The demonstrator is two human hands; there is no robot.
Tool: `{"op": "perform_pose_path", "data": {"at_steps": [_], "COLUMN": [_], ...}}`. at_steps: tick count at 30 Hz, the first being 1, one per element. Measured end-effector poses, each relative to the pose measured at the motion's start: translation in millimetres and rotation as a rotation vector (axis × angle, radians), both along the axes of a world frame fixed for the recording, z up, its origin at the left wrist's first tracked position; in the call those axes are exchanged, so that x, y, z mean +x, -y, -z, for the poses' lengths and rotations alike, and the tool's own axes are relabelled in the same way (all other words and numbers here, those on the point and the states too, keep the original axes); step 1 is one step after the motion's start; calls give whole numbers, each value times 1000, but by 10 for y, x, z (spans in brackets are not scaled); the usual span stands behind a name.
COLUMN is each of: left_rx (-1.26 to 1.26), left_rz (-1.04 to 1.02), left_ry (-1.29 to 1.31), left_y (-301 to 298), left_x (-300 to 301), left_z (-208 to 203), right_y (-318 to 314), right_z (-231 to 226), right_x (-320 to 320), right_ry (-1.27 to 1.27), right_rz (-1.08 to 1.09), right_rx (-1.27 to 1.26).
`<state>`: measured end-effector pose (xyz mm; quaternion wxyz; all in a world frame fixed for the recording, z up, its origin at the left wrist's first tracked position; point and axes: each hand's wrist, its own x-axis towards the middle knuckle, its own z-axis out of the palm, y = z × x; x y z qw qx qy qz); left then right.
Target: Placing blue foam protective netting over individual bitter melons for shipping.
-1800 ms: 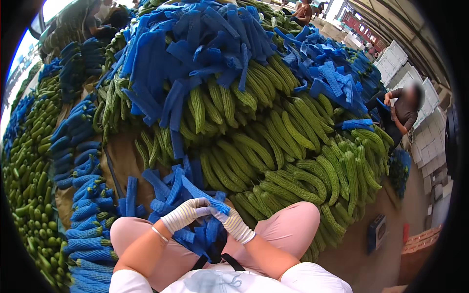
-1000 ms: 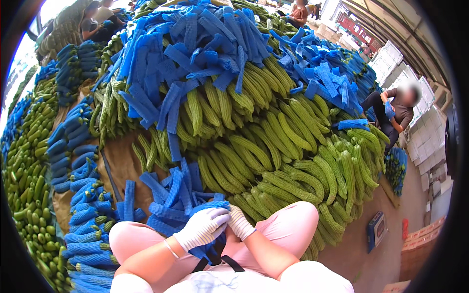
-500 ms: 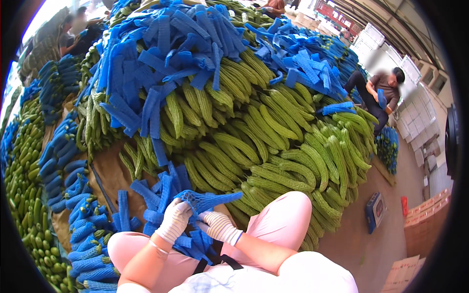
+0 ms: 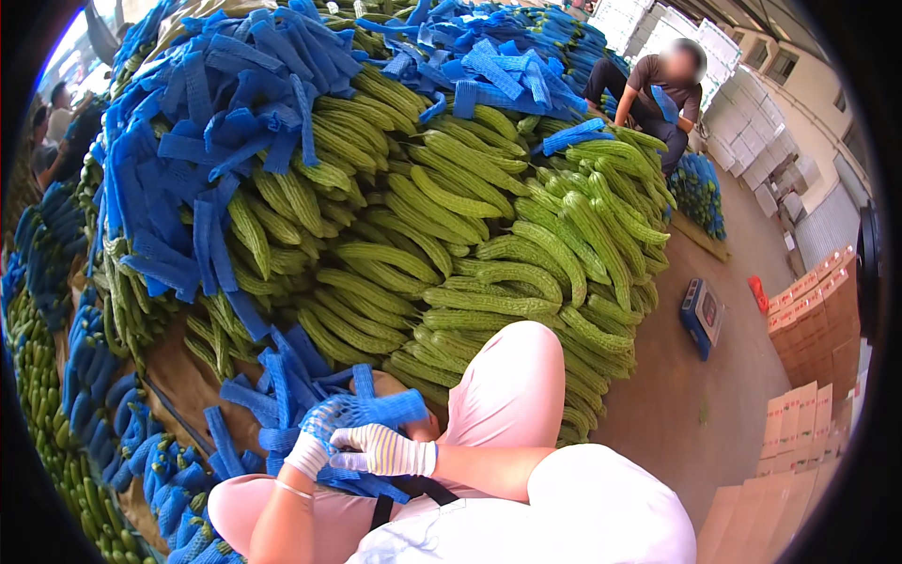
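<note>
Hands (image 4: 393, 451) closer; blue net sleeve (image 4: 395, 408) now over left fingers (image 4: 323, 429).

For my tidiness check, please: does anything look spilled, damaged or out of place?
No spill or damage stands out. Slightly odd: a small red object lies by the cardboard boxes, away from the gourds and net sleeves; its kind is unclear.

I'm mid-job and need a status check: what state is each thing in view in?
Left hand: gloved, partly inside the net sleeve; grip unclear
Right hand: gloved, against the left; grip unclear
Net sleeve: stretched over the left hand, narrower beyond
Loose sleeves: flat, heaped
Green gourds: bare, stacked in rows
Netted gourds: sleeved in blue
Brown cartons: stacked
White boxes: stacked
Co-worker: seated, holding something blue
</note>
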<state>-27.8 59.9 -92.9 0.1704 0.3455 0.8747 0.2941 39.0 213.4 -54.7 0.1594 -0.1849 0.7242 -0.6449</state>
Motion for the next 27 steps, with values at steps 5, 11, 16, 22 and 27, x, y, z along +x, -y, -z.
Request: {"op": "perform_pose_path", "data": {"at_steps": [5, 11, 16, 22, 27], "left_rx": [67, 297, 133, 136, 91], "left_rz": [48, -69, -15, 70, -29], "left_ry": [59, 185, -79, -479, -565], "left_y": [-57, -255, -234, -139, -107], "left_x": [-90, -119, -109, -236, -206], "left_z": [-199, -718, -792, -656, -605], "right_y": [-44, 61, 201, 293, 283], "right_z": [-123, -167, -330, -195, -148], "right_x": [-92, -118, 5, 18, -34], "right_ry": [80, -4, 119, 278, 196], "right_rz": [-48, -32, -15, -139, -186], "right_rx": [-5, -142, -380, -376, -242]}}
